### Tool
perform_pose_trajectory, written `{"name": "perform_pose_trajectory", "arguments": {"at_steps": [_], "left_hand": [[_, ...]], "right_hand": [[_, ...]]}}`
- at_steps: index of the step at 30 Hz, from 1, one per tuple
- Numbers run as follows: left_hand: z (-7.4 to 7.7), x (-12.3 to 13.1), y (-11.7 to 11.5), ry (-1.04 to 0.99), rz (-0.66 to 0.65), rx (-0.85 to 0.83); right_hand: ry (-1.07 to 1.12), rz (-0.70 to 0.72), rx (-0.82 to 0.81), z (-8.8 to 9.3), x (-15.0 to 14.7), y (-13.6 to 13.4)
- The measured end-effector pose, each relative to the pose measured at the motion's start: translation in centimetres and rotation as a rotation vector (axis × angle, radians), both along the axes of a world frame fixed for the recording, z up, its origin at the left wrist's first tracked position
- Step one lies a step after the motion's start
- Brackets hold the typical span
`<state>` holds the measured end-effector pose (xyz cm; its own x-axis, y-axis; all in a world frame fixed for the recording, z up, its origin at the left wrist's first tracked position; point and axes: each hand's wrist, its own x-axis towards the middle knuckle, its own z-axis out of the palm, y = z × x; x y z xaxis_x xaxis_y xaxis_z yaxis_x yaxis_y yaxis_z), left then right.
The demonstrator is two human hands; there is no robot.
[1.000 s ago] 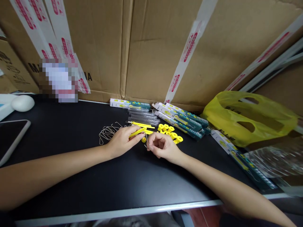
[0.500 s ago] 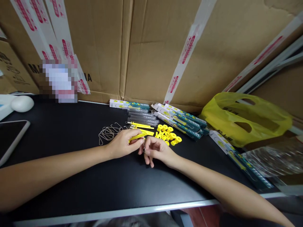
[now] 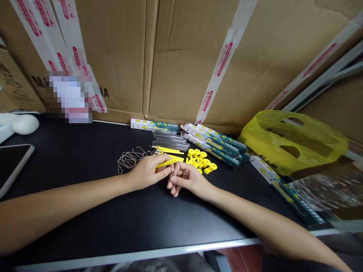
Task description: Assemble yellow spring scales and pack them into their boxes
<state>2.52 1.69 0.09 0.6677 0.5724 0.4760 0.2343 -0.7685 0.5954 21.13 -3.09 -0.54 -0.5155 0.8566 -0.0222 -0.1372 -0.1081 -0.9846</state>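
Note:
My left hand (image 3: 147,169) is closed on a yellow plastic strip (image 3: 166,164), which slants up to the right between thumb and fingers. Fingertip to fingertip with it, my right hand (image 3: 190,179) pinches a thin metal wire hook (image 3: 172,172), mostly hidden by the fingers. Whether the hook touches the strip I cannot tell. Just behind the hands lie more yellow strips (image 3: 172,150) with metal springs at their left ends. Small yellow plastic caps (image 3: 206,163) are heaped beyond my right hand. Bent wire hooks (image 3: 131,159) lie tangled to the left of my left hand.
Clear plastic tubes (image 3: 171,142) lie behind the strips. Printed narrow boxes (image 3: 215,145) are piled at the back, with another box (image 3: 286,189) at the right. A yellow plastic bag (image 3: 295,139) stands there too. A phone-like device (image 3: 14,166) rests at the left. Cardboard (image 3: 178,68) walls the back.
My right fingers have curled closer and moved slightly up and left towards my left fingertips, covering more of the wire hook. My left hand keeps hold of the yellow strip.

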Motion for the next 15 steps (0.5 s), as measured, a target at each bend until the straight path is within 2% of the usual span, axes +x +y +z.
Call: {"name": "perform_pose_trajectory", "arguments": {"at_steps": [8, 11, 15], "left_hand": [[-0.2, -0.1, 0.0, -0.011, 0.031, -0.105], [-0.3, 0.0, 0.0, -0.007, 0.052, -0.074], [-0.3, 0.0, -0.1, 0.056, 0.017, 0.008]], "right_hand": [[-0.018, -0.12, 0.055, 0.6, 0.2, 0.0], [-0.059, -0.208, 0.162, 0.9, 0.2, -0.1], [-0.156, -0.298, 0.315, 1.1, 0.3, 0.0]]}}
